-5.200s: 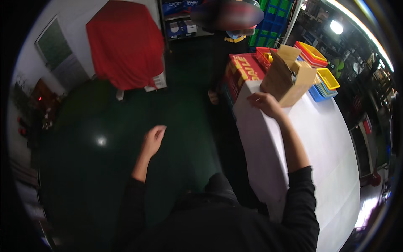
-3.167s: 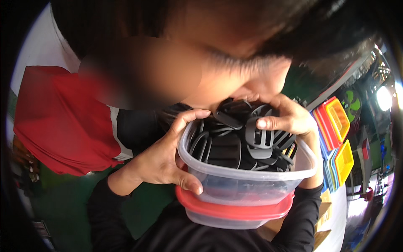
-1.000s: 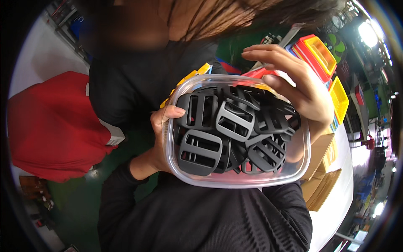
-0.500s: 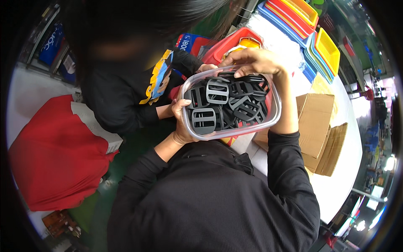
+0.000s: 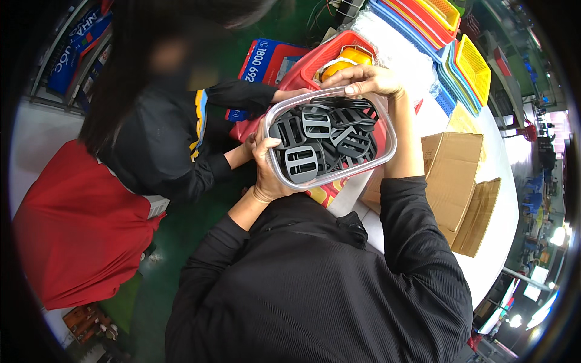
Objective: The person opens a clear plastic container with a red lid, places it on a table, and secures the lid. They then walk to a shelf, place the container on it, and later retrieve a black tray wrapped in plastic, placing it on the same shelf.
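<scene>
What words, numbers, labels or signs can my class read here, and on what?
I won't copy the wording itself.
Blue and red item: white characters, legible.
Blue pack, upper left: white letters, partly legible.
Co-worker's black top: coloured print, too slanted to read.
Clear tub, black buckles: none visible.

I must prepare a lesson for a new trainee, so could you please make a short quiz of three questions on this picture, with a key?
1. True or false: the tub holds dark buckles.
2. Which of these is on the white table, to the right of the tub?
A) lamp
B) carton
C) ladder
3. Which of the wearer's own hands has its thumb over the tub's left rim?

Key:
1. True.
2. B.
3. The left hand.
</scene>
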